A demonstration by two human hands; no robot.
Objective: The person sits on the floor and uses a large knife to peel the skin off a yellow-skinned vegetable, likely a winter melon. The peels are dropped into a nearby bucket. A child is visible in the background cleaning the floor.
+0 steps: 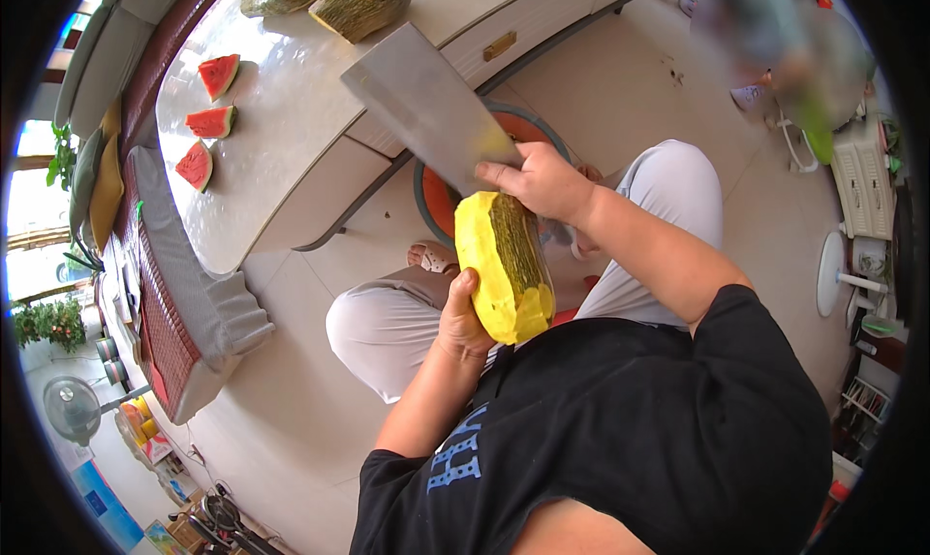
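My left hand (465, 319) grips the near end of a partly peeled pumpkin piece (494, 264). Yellow flesh shows along its left side and near end, while dark green, ribbed rind stays on its right side. My right hand (545, 181) is closed on a wide-bladed cleaver (429, 101), whose handle is hidden in the hand. The blade lies just beyond the pumpkin's far end and points up and left; whether it touches the pumpkin I cannot tell. Below sits a round orange tub (436, 199) with a grey rim, between the knees, its contents mostly hidden.
On the glossy table (290, 119) lie several watermelon wedges (211, 122) and two green pumpkin pieces (363, 3). A woven-topped seat with a grey cover (211, 286) stands at left. Another person (799, 54), blurred, is at upper right. A white-based stand (832, 274) is on the right.
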